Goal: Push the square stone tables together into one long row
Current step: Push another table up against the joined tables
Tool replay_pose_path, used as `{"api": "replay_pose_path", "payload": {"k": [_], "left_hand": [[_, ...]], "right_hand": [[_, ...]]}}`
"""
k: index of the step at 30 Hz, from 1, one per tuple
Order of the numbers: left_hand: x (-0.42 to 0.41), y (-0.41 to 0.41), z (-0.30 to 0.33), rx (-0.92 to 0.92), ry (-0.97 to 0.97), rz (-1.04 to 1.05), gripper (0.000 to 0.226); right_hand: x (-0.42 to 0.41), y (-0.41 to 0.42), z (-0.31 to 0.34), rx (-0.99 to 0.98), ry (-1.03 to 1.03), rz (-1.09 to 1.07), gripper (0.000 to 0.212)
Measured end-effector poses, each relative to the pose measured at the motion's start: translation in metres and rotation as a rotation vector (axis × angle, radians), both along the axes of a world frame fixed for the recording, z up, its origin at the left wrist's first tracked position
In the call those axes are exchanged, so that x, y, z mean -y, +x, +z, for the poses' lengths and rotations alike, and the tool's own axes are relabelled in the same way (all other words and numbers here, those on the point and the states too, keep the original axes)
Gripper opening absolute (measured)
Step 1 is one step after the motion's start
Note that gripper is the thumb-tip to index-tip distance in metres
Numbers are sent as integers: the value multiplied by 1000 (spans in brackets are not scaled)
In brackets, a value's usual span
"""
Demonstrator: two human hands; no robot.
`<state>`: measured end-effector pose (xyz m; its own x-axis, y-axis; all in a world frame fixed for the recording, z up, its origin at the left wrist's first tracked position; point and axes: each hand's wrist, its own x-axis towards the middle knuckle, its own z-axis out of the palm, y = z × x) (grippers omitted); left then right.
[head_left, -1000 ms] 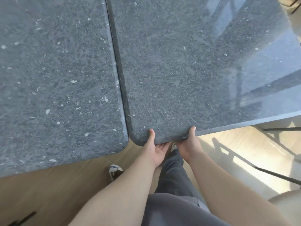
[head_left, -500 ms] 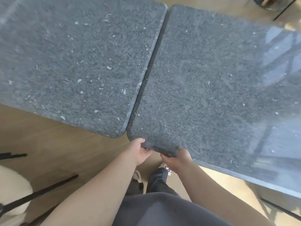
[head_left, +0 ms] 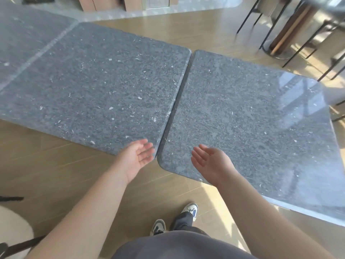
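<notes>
Head view, one moment. Three grey speckled stone counters lie in a row across a wood plank floor. The right stone counter sits just beside the middle stone counter; a narrow dark seam runs between them from far edge to near edge. Their near rounded corners do not line up: the right one's near corner sits closer to the camera than the middle one's. The far-left stone counter meets the middle one along a pale line; whether those two edges actually touch I cannot tell, since that corner of the picture is blurred.

Left hand: grip open, palm turned up and inward, fingers straight and relaxed, over the near corner of the middle counter, holding nothing. Right hand: grip open as well, palm facing the left hand, fingers extended, over the near corner of the right counter. The seam's near end lies between the two hands.

Below: grey trousers, two sneakers on the floor. Black metal chair legs stand at upper right, blurred.
</notes>
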<state>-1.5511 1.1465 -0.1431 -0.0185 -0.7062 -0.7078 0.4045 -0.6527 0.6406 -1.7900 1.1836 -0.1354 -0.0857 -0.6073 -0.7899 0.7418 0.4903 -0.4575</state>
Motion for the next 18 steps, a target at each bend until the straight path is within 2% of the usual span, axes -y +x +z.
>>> {"api": "replay_pose_path", "payload": {"k": [4,8,13,18], "left_hand": [[-11,44,58,155,-324,-10,26],[-22,73,101,225,-539,-13,25],[-31,85,124,237,-646,28,25],[-32,90,139,198,-695,64,24]], "right_hand": [[-10,24,71,-271,-272,118,25],[-22,43,121,-542,-477,220,21],[-28,64,154,-780,-652,245,26],[-26,67,175,-827,-713,197,28]]}}
